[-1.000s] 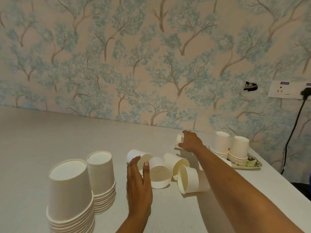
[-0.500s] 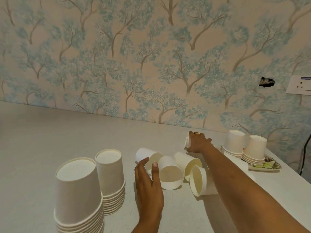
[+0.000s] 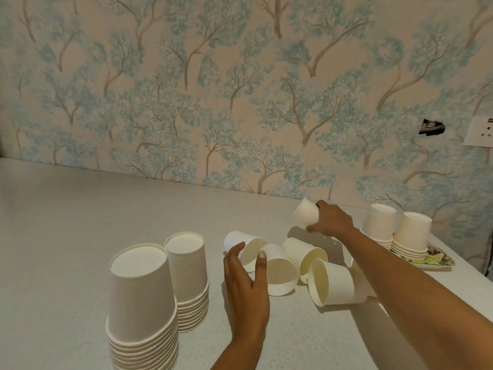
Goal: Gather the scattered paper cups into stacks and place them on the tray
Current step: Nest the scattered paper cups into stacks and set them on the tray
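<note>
Several white paper cups lie on their sides in the middle of the counter, among them a leftmost cup (image 3: 246,248) and a front cup (image 3: 330,285). My left hand (image 3: 246,285) hovers open just in front of the leftmost one, fingers spread. My right hand (image 3: 329,222) is shut on a single paper cup (image 3: 306,213), lifted and tilted near the wall. Two upside-down stacks (image 3: 397,231) stand on a patterned tray (image 3: 437,260) at the far right. A near stack (image 3: 142,303) and a second stack (image 3: 188,276) stand upside down at the front left.
The grey counter (image 3: 66,222) runs to a tree-patterned wall (image 3: 240,89). A white socket plate (image 3: 480,132) and a dark hole (image 3: 430,128) sit on the wall at the right. The counter's right edge falls away beyond the tray.
My right hand has lifted its cup off the counter and tilted it. My left hand has spread slightly near the leftmost cup. The view has shifted a little left.
</note>
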Tool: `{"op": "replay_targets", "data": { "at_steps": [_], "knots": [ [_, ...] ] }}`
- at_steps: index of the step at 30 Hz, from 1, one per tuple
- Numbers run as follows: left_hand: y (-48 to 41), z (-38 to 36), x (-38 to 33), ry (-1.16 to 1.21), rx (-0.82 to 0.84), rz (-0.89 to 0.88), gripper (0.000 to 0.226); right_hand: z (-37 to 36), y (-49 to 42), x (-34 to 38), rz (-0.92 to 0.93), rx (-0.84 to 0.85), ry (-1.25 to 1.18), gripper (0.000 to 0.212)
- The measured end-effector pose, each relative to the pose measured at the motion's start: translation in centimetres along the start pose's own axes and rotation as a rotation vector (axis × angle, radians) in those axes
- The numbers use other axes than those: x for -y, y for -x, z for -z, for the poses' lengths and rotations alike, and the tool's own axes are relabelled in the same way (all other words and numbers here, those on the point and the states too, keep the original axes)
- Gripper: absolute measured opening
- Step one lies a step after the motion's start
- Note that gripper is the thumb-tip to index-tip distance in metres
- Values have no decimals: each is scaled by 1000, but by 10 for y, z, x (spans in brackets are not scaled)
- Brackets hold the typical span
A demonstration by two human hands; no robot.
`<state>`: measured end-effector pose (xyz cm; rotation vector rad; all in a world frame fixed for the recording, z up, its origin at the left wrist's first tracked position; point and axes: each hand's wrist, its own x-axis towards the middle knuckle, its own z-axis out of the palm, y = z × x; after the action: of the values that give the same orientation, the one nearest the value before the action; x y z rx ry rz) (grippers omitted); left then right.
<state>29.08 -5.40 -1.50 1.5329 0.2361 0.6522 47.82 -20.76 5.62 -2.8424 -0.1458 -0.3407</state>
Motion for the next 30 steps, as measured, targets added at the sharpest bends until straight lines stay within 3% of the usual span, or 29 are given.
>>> {"op": "replay_targets", "data": {
  "at_steps": [4,6,9,13,18,22,26,30],
  "knots": [
    [4,0,-6,78,46,-55,54,20,35,30,148,-108,-398,74],
    [7,0,-8,98,60,-83,69,24,61,42,252,-114,-475,74],
    [9,3,-17,83,73,-154,70,29,100,52,358,-130,-516,73],
    [13,7,-23,49,86,-207,82,30,137,62,470,-86,-427,74],
    [17,10,-28,48,58,-233,78,18,165,58,539,-51,-313,76],
    [19,13,-30,-8,13,-236,80,26,181,39,595,-165,-19,74],
    [28,16,-33,-71,29,-274,82,30,195,11,467,-49,345,67],
    [44,23,-35,-117,64,-278,85,28,214,1,384,-13,428,49]
  ]
}}
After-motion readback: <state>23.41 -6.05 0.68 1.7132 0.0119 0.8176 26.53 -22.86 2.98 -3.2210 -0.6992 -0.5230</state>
